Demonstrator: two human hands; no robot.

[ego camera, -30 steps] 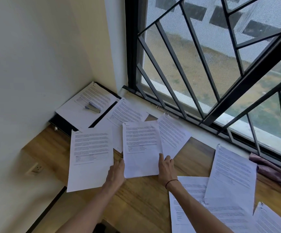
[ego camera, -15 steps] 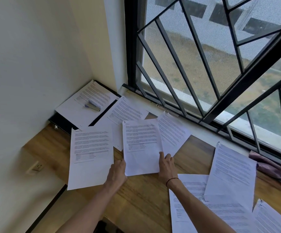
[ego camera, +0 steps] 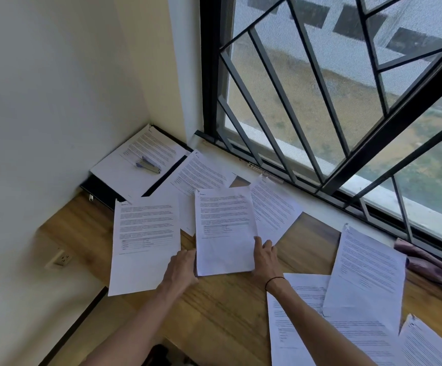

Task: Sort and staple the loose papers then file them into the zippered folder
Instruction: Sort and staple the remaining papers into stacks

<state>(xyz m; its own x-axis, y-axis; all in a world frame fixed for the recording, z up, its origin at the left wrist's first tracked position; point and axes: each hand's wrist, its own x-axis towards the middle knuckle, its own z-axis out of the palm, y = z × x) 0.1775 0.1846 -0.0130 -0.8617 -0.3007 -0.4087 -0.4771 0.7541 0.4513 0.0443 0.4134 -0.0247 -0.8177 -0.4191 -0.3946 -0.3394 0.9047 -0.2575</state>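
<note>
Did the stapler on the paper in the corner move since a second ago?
No. The stapler lies in the same spot on its sheet, just as far from the wall corner. Both hands are on the middle stack, far from it.

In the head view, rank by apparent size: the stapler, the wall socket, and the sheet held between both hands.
1. Sheet held between both hands, by far largest.
2. Stapler.
3. Wall socket, close to the stapler, so that order is unsure.
</note>
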